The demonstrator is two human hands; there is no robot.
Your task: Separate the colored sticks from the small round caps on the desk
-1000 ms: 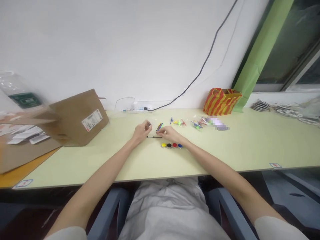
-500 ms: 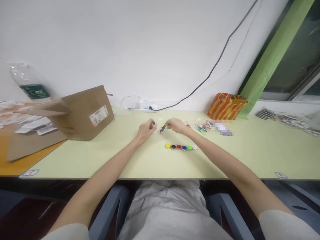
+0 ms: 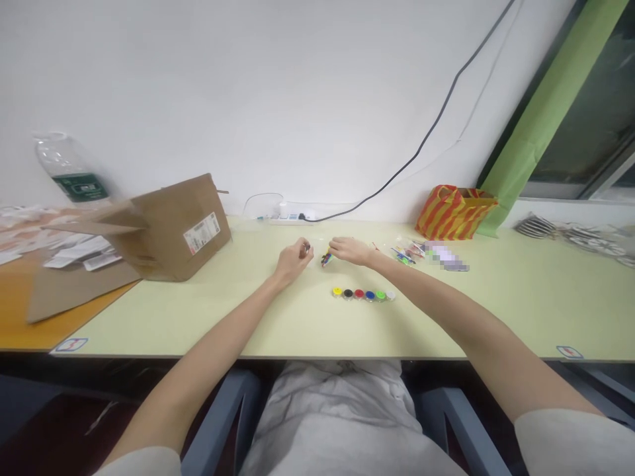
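Observation:
My left hand (image 3: 292, 262) is curled above the table, with its thumb and fingers closed around something small and dark, mostly hidden by the fingers. Just to its right is a small bundle of thin coloured sticks (image 3: 326, 258), in blue, yellow and red. The closed fingertips of my right hand (image 3: 348, 251) are at the upper end of these sticks and appear to pinch them. Nearer to me stands a row of small round pots with yellow (image 3: 337, 291), black, red, blue, green and white tops.
Right of my hands lie small coloured pieces in clear plastic (image 3: 405, 254) and a blurred phone-like object (image 3: 449, 257). A striped bag (image 3: 454, 213) stands behind them. At left are an open cardboard box (image 3: 169, 231) and a large bottle (image 3: 74, 172). A power strip (image 3: 292, 218) lies along the wall.
The fingertips of my right hand have come closer to the coloured sticks, which look more bunched. My left hand keeps its curled grip. The whole view has shifted slightly.

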